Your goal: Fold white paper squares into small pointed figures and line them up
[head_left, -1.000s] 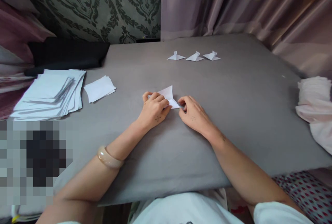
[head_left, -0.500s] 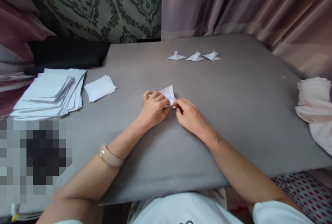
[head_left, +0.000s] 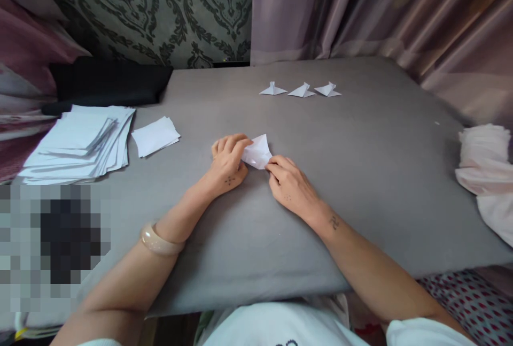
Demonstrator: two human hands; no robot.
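A small white sheet of paper (head_left: 257, 152) with fold creases lies on the grey cloth between my hands. My left hand (head_left: 227, 161) curls around its left side, the index finger on its upper left edge and the thumb nearer to me. That side of the paper is partly hidden under the fingers. At the near right corner, my right hand (head_left: 289, 181) pinches the paper between thumb and fingertips. Farther back stand three folded white paper figures in a row: a left one (head_left: 273, 89), a middle one (head_left: 302, 91) and a right one (head_left: 327, 90).
A few smaller white sheets (head_left: 155, 137) lie to the left, beside a large pile of paper (head_left: 80, 145). Behind the pile is a folded black cloth (head_left: 112, 83). Pale bunched fabric (head_left: 483, 164) sits at the right edge of the grey-covered table (head_left: 380, 175).
My left hand has moved left, away from my right hand, and its fingers have loosened. More of the paper now shows, spread flatter. My right hand keeps its pinch at the corner.
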